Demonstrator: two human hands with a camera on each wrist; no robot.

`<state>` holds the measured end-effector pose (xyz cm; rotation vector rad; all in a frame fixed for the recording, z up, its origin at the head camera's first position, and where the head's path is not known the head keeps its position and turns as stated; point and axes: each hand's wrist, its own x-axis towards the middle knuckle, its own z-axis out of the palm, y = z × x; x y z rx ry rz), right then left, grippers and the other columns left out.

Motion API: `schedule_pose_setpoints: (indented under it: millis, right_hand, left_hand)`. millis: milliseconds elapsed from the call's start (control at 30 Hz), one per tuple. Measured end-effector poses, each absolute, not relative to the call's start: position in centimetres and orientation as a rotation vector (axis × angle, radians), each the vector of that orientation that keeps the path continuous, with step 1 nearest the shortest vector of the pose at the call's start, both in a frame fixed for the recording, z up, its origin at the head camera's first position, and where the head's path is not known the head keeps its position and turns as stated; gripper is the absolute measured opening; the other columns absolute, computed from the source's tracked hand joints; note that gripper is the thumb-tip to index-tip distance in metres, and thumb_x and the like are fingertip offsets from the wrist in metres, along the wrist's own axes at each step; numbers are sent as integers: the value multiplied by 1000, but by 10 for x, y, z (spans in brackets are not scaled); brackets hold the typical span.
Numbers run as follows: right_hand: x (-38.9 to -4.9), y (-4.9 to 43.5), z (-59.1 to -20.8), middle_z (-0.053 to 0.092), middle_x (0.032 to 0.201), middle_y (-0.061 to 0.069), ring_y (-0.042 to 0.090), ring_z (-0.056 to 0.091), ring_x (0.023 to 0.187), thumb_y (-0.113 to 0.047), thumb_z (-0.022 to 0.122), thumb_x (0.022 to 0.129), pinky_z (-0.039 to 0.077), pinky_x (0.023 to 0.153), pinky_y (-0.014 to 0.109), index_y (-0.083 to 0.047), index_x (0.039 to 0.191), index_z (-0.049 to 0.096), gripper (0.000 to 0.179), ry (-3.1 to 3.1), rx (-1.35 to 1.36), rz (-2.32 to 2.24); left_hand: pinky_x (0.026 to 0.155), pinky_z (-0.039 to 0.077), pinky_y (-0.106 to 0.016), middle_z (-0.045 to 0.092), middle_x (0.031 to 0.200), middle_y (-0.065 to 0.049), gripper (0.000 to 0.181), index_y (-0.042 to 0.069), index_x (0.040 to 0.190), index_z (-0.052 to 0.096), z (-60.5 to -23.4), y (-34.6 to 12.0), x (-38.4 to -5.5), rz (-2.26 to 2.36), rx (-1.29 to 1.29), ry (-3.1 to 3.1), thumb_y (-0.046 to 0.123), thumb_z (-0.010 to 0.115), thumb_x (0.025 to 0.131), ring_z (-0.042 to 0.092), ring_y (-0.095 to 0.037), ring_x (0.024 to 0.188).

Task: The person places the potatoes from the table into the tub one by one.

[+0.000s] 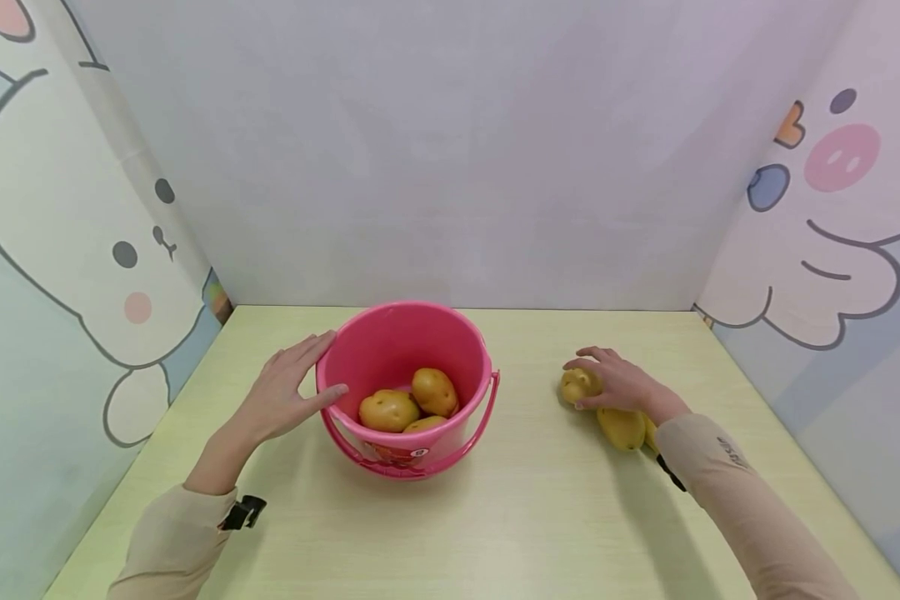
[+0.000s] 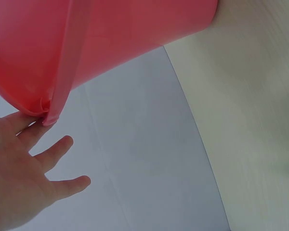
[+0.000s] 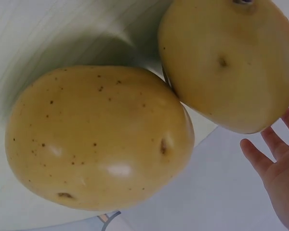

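Observation:
A pink bucket (image 1: 408,321) stands left of the table's middle with several potatoes (image 1: 388,411) inside. My left hand (image 1: 288,392) rests on its left rim, thumb over the edge and fingers straight along the outside. In the left wrist view the fingers of my left hand (image 2: 24,168) touch the rim beside the handle's end, with two fingers spread free. On the right, my right hand (image 1: 624,383) holds a potato (image 1: 579,386) between thumb and fingers, low over the table. Another potato (image 1: 621,429) lies just below that hand; a larger view of a potato (image 3: 98,139) fills the right wrist view.
A yellow piece (image 1: 651,435), partly hidden by the right wrist, lies beside the nearer potato. The bucket's pink handle (image 1: 487,417) hangs down at the front. Pale walls with cartoon animals (image 1: 142,250) border the pale table (image 1: 495,533) at the back and sides.

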<state>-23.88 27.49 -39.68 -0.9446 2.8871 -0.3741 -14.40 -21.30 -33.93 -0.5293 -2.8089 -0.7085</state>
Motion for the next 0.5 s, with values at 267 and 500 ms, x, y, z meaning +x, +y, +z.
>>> schedule_pose_setpoints:
  millis: [267,500]
  right_hand:
    - [-241,274,-401,38,126,19,38,34,112,-35,72,71,32,86,58,-13,121,51,59,2870,-898,-379]
    - [-243,274,-403,35,127,18,39,35,111,-33,71,72,32,86,58,-13,123,49,59,2831,-839,-392]
  left_hand:
    - [93,17,-61,34,135,-14,78,10,138,30,-340,-213,-144,-709,-528,-2809,44,63,75,23,-34,124]
    - [93,17,-61,35,135,-14,78,10,137,31,-340,-213,-144,-708,-527,-2806,44,63,75,23,-35,124]
